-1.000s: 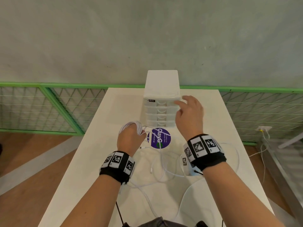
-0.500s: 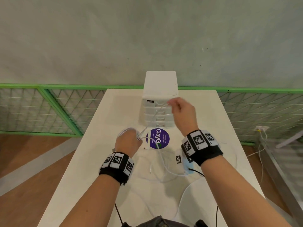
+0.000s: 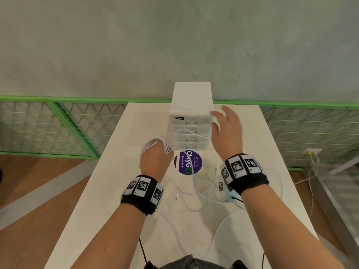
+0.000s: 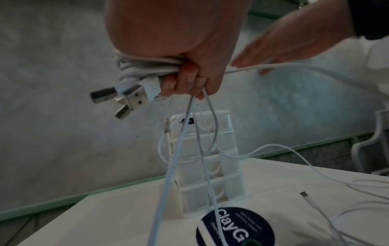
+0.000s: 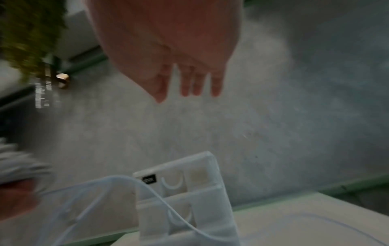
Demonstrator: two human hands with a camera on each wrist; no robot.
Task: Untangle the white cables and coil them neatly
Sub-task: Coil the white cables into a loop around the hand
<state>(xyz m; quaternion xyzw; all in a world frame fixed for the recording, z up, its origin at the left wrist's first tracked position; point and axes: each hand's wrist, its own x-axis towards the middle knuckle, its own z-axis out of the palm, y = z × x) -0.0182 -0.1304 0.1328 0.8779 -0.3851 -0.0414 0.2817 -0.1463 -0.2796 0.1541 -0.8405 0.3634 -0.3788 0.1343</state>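
Observation:
My left hand [image 3: 155, 158] grips a bundle of white cable loops [image 3: 153, 143] above the white table [image 3: 108, 181]. The left wrist view shows those coiled cables [image 4: 145, 66] in its curled fingers, with USB plugs [image 4: 126, 96] sticking out and several strands hanging down. More loose white cable [image 3: 194, 189] lies tangled on the table between my arms. My right hand [image 3: 226, 129] hovers with straight, spread fingers [image 5: 189, 83] beside the drawer unit and holds nothing. A strand [image 5: 147, 191] droops below it.
A small white drawer unit [image 3: 191, 117] stands at the table's far edge, with a round purple sticker [image 3: 188, 162] in front of it. A green mesh fence [image 3: 58, 123] and a grey wall are behind. A cable with a plug [image 4: 309, 199] lies at right.
My right hand, which pinched a strand in front of the drawers half a second ago, has spread its fingers and shifted right. The left hand has lifted its bundle slightly.

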